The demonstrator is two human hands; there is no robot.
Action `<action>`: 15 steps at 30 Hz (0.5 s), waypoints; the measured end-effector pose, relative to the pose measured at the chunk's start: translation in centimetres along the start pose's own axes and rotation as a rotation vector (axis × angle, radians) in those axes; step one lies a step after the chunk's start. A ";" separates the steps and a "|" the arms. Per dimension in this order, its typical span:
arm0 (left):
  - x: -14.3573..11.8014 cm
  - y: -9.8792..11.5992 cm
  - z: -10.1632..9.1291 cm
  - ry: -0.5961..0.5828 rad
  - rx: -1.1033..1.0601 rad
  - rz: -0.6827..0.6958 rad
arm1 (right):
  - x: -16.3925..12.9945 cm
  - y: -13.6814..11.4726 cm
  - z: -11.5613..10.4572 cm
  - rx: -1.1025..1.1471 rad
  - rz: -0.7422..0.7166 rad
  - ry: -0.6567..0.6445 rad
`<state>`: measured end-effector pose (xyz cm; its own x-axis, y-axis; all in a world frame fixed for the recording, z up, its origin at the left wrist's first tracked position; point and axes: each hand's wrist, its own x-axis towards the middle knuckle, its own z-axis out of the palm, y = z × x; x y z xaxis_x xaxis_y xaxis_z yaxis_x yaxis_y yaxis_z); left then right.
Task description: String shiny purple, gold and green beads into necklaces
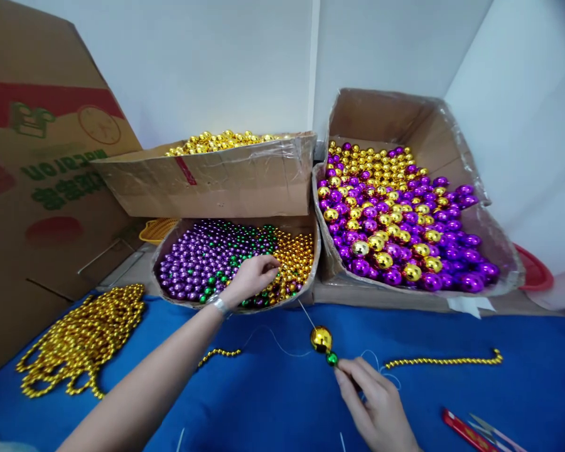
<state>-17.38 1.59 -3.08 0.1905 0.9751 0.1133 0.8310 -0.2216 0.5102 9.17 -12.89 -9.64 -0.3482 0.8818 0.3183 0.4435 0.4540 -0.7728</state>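
free: blue cloth, front centre | blocked: gold ball mid, strand pile left, boxes rear

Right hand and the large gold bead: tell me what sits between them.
In the head view, a small green bead sits between the right hand and the large gold bead.

Workshop; bulk beads in cartons; blue worktable

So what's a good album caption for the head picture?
Left hand over the small beads, right hand holding a green bead beside a gold ball.
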 end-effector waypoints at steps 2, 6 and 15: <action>-1.4 1.3 -0.5 -0.001 -0.313 -0.044 | 0.2 -0.1 0.0 -0.001 -0.018 0.004; -4.1 3.4 -0.4 -0.066 -1.249 -0.249 | 0.7 -0.4 0.0 -0.004 -0.041 0.015; -5.9 4.7 0.7 -0.117 -1.502 -0.367 | 0.7 -0.9 0.0 -0.029 -0.049 0.016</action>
<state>-14.19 -5.26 -1.98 0.1991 0.9517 -0.2338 -0.4168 0.2982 0.8587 8.52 -12.70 -8.68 -0.3568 0.8603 0.3642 0.4503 0.5000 -0.7398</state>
